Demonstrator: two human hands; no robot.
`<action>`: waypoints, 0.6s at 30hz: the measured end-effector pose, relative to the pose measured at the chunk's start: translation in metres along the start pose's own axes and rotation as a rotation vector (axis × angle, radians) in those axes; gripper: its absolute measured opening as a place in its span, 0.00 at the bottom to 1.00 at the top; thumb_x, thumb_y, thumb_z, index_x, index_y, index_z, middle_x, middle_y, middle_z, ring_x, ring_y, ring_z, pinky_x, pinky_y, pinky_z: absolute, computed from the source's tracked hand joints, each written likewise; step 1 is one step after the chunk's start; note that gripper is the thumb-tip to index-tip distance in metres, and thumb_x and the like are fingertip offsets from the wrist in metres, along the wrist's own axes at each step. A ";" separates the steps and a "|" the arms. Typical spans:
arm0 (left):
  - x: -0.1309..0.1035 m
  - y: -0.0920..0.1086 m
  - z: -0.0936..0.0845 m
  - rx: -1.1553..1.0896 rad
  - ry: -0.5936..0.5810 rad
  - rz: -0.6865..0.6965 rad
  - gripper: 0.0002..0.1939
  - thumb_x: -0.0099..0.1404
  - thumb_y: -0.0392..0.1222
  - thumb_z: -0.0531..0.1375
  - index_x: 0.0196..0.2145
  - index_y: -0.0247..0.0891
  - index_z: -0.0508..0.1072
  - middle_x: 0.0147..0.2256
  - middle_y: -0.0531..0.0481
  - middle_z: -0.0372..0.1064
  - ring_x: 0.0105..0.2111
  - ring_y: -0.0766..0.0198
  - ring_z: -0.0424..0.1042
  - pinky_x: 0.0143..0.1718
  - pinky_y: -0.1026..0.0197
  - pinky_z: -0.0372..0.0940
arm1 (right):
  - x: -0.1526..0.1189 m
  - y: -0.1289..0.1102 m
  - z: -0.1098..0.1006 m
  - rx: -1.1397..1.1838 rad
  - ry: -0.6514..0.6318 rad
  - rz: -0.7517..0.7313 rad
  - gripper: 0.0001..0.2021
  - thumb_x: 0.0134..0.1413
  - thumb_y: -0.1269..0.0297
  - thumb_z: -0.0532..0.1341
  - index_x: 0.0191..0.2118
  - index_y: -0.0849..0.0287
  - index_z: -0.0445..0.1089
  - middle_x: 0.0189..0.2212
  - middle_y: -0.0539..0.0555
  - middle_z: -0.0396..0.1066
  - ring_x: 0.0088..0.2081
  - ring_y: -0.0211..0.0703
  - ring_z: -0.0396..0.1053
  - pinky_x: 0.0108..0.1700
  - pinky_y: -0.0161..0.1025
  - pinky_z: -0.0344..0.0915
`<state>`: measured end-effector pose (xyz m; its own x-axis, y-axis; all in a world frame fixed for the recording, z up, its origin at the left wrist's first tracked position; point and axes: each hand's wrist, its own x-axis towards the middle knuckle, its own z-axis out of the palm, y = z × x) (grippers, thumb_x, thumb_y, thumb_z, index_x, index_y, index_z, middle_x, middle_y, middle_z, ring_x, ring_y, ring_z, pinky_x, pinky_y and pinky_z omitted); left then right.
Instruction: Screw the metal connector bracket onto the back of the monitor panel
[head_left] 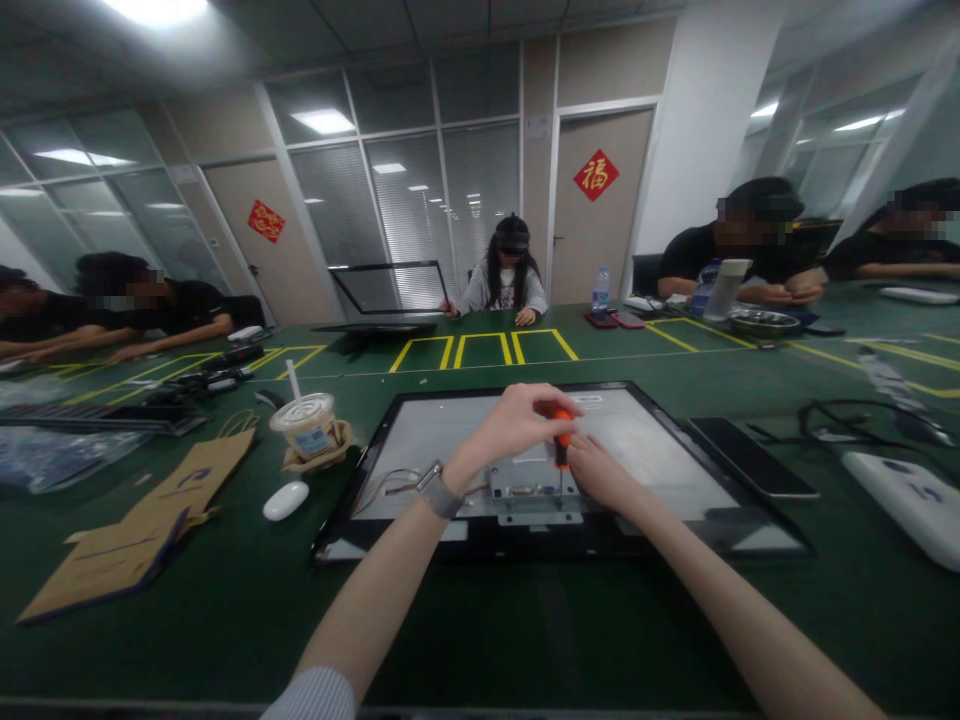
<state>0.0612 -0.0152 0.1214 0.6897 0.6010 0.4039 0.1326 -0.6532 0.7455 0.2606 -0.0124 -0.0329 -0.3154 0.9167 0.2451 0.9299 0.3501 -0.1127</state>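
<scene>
A display panel with a black frame lies flat in front of me, its pale back upward. On its near middle is a metal bracket box with connector ports. An orange and black screwdriver stands upright over the box's right side, its thin shaft reaching down to the metal. My left hand, with a watch on the wrist, has its fingers closed round the top of the handle. Lower down, my right hand pinches near the handle's base. The screwdriver's tip and any screw are too small to make out. Thin wires run left of the box.
Left of the panel are a drink cup with a straw, a white mouse and a paper bag. A black phone and a white device lie right. Across the green table, a person holds a black frame.
</scene>
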 end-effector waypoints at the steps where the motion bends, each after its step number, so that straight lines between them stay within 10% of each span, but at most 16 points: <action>1: 0.000 -0.001 0.000 -0.037 -0.023 -0.010 0.06 0.63 0.35 0.65 0.39 0.36 0.81 0.41 0.45 0.79 0.40 0.62 0.76 0.48 0.55 0.71 | 0.000 -0.001 -0.001 -0.003 -0.014 0.020 0.30 0.60 0.81 0.48 0.66 0.61 0.63 0.65 0.68 0.65 0.68 0.59 0.60 0.65 0.63 0.58; 9: 0.002 -0.006 0.001 -0.065 -0.116 -0.006 0.17 0.70 0.31 0.55 0.49 0.40 0.80 0.48 0.46 0.79 0.52 0.59 0.75 0.58 0.51 0.68 | 0.001 -0.003 0.001 -0.031 -0.028 0.047 0.31 0.57 0.82 0.48 0.65 0.61 0.66 0.66 0.67 0.64 0.67 0.55 0.62 0.65 0.59 0.59; 18: 0.002 -0.006 0.002 0.131 0.013 0.019 0.10 0.69 0.44 0.63 0.42 0.38 0.83 0.42 0.45 0.73 0.38 0.63 0.72 0.42 0.58 0.70 | 0.002 -0.001 0.000 -0.003 -0.021 0.014 0.31 0.60 0.80 0.48 0.67 0.60 0.63 0.66 0.67 0.64 0.68 0.54 0.60 0.66 0.58 0.57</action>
<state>0.0633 -0.0109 0.1163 0.6837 0.5935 0.4246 0.2123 -0.7185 0.6624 0.2593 -0.0114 -0.0320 -0.3064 0.9254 0.2230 0.9349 0.3366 -0.1126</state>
